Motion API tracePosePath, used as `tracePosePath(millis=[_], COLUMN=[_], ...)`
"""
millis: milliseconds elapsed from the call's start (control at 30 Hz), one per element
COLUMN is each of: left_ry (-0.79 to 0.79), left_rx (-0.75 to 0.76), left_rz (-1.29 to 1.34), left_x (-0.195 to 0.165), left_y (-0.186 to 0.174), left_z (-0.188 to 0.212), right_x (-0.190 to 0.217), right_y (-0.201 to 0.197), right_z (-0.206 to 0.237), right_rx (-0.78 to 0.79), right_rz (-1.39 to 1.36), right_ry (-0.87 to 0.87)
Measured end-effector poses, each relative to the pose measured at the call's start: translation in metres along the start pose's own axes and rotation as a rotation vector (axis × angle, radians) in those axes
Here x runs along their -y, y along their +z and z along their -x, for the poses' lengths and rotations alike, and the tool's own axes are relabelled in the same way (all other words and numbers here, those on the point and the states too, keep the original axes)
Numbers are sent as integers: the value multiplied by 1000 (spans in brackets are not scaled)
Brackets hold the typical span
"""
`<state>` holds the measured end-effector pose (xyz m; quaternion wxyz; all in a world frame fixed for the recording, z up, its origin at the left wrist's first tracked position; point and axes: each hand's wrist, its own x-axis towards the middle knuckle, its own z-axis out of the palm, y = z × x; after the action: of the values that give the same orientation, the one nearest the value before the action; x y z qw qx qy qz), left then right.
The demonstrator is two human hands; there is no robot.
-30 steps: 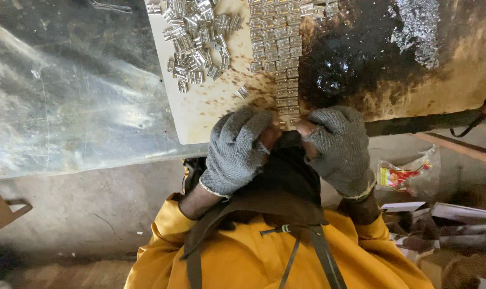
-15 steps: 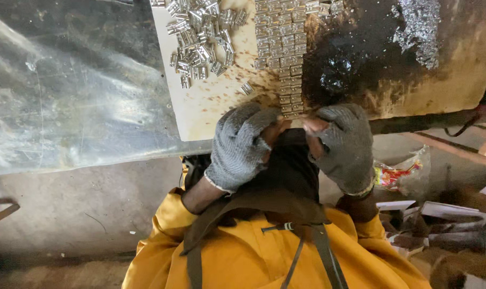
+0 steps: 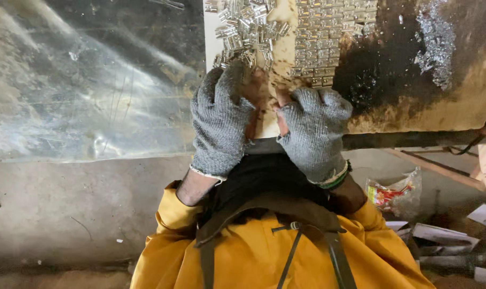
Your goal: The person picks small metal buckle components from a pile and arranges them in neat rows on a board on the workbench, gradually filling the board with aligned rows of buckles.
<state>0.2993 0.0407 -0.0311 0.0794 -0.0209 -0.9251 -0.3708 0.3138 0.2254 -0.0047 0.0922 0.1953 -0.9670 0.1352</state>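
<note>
Hands: left (image 3: pixel 221 120) and right (image 3: pixel 313 131), grey-gloved, together at desk (image 3: pixel 441 112) edge below metal pieces (image 3: pixel 253 29); grip indiscernible.

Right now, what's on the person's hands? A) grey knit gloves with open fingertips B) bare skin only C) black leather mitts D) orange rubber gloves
A: the left hand and the right hand both wear grey knit gloves, with bare fingertips showing at the board's edge, near the small metal pieces.
</note>
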Motion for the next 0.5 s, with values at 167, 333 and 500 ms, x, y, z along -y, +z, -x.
tracePosePath(millis=[167,333,500], left_ry=[144,98,218], left_rx=[37,38,10], left_rz=[174,101,66], left_x=[8,3,-6], left_y=[-15,-14,-18], left_z=[12,13,7], right_x=[-5,-11,-15], right_y=[-17,-24,-9], right_z=[12,24,24], right_rx=[104,14,-48], right_rz=[-117,-216,-230], right_ry=[-52,0,32])
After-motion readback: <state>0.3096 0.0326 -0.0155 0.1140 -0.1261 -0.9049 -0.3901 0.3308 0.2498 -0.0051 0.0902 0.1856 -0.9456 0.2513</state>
